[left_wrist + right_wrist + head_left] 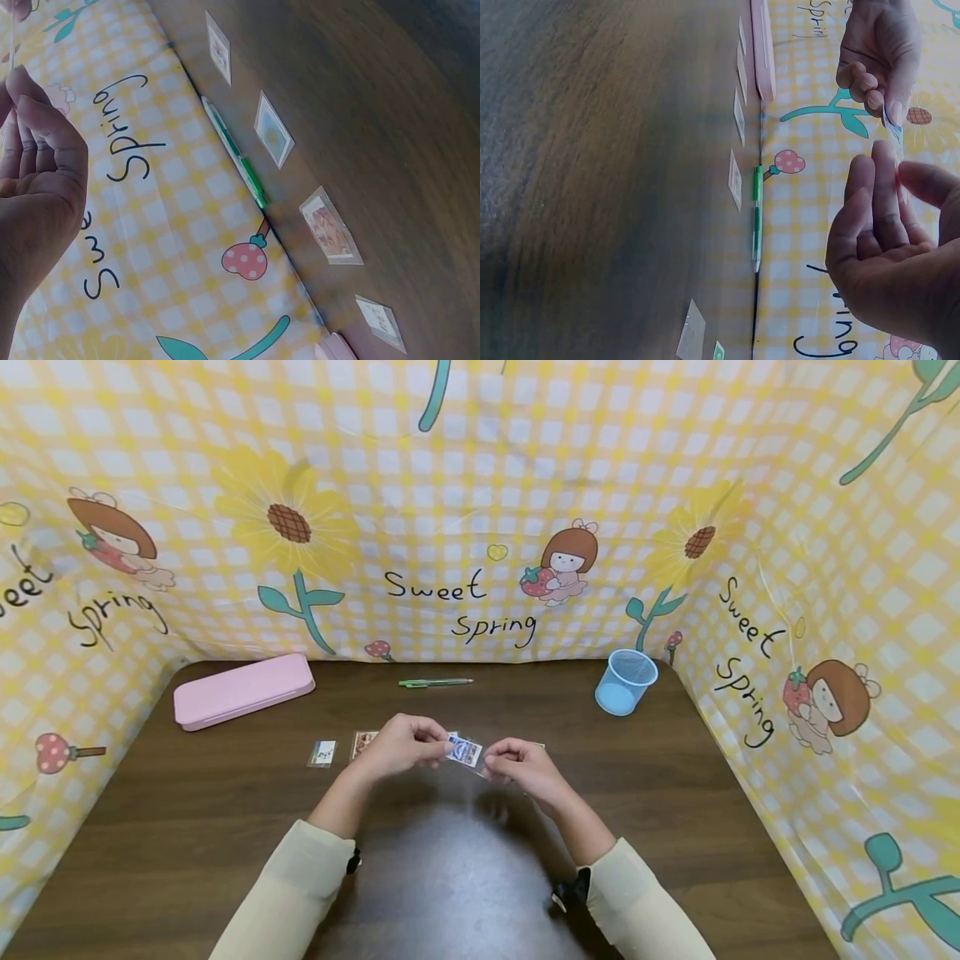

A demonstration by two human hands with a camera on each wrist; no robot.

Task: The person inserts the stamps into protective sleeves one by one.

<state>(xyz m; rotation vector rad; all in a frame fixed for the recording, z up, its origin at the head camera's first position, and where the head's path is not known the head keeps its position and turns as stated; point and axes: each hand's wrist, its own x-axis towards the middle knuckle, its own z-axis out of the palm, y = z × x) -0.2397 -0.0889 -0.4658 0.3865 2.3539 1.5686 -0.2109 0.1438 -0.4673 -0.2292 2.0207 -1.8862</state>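
Observation:
Above the table, a small blue-and-white stamp (465,750) in a clear sleeve is held between both hands. My left hand (401,747) pinches its left edge with thumb and fingers. My right hand (528,768) pinches the clear edge on the other side. Edge-on in the right wrist view, the sleeve (893,129) spans the two hands; whether the stamp lies fully inside, I cannot tell. Below, a row of sleeved stamps lies on the table, among them a brown one (330,226) and a pale one (322,753). The hands partly hide this row in the head view.
A green pen (435,682) lies beyond the hands near the back edge. At the back left is a pink case (243,691); a blue mesh cup (626,681) stands at the back right. Checked cloth (420,527) walls in the dark wooden table (187,827).

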